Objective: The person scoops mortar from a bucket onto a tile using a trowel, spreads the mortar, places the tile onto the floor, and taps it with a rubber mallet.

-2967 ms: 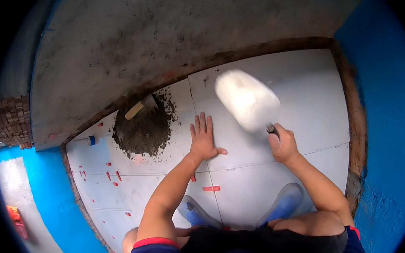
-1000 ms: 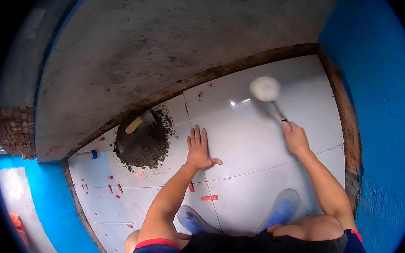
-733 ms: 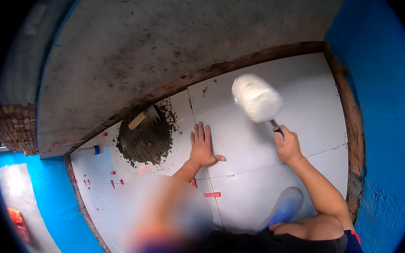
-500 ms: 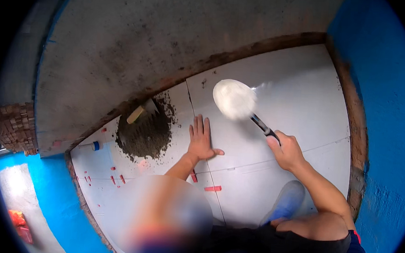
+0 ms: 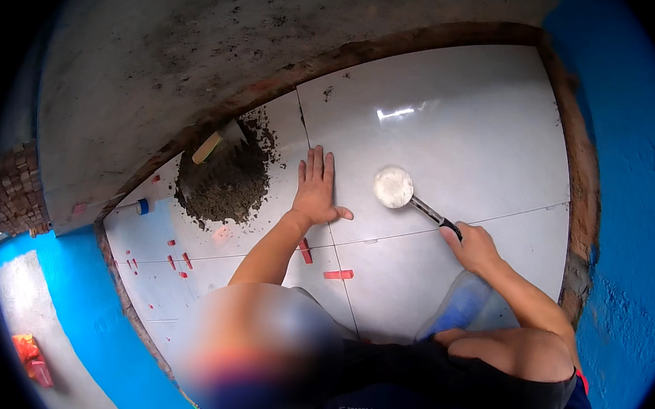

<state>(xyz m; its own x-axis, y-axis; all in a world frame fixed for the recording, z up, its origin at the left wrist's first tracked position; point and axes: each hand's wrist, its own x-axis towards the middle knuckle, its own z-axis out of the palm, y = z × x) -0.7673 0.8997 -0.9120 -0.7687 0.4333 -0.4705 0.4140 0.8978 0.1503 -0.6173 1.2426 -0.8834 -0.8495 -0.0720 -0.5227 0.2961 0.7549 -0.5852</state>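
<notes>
My right hand (image 5: 473, 247) is closed around the black handle of a rubber mallet (image 5: 394, 187) with a round white head. The mallet head is low over a large pale floor tile (image 5: 466, 138), close to its surface; I cannot tell if it touches. My left hand (image 5: 316, 189) lies flat with fingers spread, near the joint between two tiles and left of the mallet. Below it, a red wedge (image 5: 306, 250) and a red flat piece (image 5: 338, 274) lie at the tile joints.
Dark mortar (image 5: 227, 183) is heaped on the left tile, with a yellow-handled trowel (image 5: 206, 148) in it. A blue roll (image 5: 142, 207) and several red pieces (image 5: 172, 262) lie farther left. Blue walls (image 5: 634, 223) and a grey wall (image 5: 163, 67) edge the floor. My shoe (image 5: 462, 306) rests on the tile.
The mallet has come down from a raised position toward the tile, its head now smaller in view and sharper. My left hand stays flat on the floor. The whole view has shifted slightly.
</notes>
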